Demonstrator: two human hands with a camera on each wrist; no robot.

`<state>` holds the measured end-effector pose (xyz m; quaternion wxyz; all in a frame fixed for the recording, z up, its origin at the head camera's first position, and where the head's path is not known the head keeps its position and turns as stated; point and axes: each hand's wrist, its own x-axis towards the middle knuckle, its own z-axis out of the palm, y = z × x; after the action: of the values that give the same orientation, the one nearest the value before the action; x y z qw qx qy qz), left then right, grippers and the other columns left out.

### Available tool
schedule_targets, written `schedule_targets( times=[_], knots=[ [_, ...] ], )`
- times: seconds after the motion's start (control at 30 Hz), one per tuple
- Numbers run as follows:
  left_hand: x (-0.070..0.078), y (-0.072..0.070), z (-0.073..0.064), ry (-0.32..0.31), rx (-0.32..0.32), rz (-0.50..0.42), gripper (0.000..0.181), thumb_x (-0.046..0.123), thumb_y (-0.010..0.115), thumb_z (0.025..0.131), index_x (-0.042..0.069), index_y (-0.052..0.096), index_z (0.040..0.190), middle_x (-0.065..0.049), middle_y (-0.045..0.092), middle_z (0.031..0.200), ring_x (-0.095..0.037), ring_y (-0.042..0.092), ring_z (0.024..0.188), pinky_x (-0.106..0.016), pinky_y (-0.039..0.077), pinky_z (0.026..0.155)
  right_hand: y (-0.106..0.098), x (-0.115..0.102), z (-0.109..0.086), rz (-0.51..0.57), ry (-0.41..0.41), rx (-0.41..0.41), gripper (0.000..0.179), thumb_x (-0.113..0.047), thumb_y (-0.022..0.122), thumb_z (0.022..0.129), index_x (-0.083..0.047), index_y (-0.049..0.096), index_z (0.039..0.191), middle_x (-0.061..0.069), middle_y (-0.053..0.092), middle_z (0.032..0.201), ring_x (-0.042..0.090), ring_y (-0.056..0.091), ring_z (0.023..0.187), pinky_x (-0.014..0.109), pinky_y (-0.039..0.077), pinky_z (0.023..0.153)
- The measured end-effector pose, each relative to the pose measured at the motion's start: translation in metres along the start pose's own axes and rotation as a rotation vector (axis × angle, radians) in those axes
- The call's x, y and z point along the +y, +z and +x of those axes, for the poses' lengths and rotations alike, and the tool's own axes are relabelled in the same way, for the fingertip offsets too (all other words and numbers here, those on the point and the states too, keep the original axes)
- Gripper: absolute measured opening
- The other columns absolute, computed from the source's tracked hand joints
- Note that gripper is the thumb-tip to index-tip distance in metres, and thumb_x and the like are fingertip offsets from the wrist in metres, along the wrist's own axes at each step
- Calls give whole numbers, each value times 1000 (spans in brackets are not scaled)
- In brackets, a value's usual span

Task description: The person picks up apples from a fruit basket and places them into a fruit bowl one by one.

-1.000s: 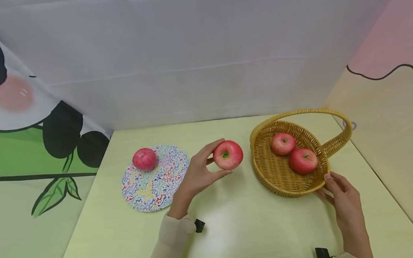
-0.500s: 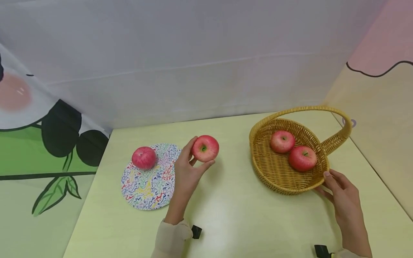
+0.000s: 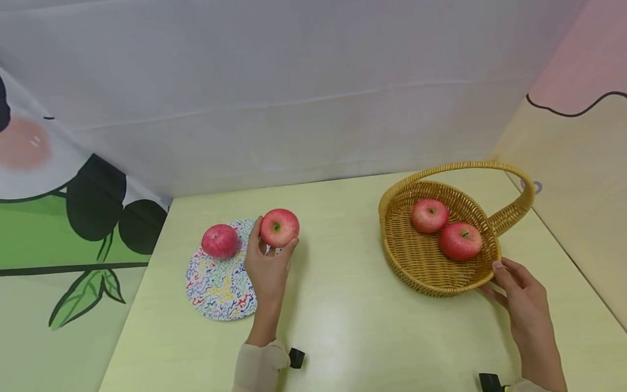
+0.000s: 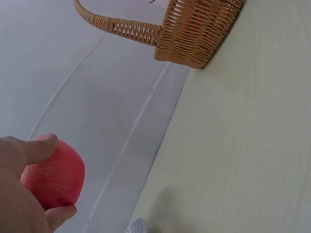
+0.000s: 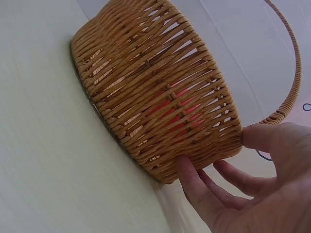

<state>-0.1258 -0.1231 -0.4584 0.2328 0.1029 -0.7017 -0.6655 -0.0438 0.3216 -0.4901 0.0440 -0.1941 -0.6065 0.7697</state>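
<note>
Apple (image 3: 280,228): in the air over the right far part of the speckled plate (image 3: 222,291), to the right of the red fruit (image 3: 220,241) lying there.
Left hand (image 3: 266,272): clamped on the apple, thumb on its right side, fingers on its left.
Pinch: I judge light, even side pressure best, as smooth skin could slip.
Clearance: I'd stay clear of the red fruit; a knock could roll it.
Setting down: wherever I do it, I'd go base first, releasing only once it sits steady.
Stem hollow: facing up toward my head.
Long axis: none I can tell, the apple being nearly round; its core line looks roughly upright.
Right hand (image 3: 524,299): clamped on the near right rim of the basket (image 3: 443,288), usefully steadying it, I think.
</note>
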Motion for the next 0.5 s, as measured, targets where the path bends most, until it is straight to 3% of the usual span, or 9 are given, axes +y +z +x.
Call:
schedule_targets(
  times=[0.17,0.5],
  knots=[
    [-8,-7,2,-58,48,38,87,5,92,77,16,53,153,-2,57,151,-18,60,133,-36,53,109,0,1,0,1,7,8,18,-22,67,102,-22,65,120,-16,73,103,-2,73,92,20,63,72],
    [-25,-23,9,-139,102,171,87,19,92,80,20,49,156,-2,55,155,-16,56,135,-35,52,112,0,0,0,-18,15,7,29,-25,68,102,-18,62,129,-16,72,106,-1,72,93,21,63,73]
  ],
)
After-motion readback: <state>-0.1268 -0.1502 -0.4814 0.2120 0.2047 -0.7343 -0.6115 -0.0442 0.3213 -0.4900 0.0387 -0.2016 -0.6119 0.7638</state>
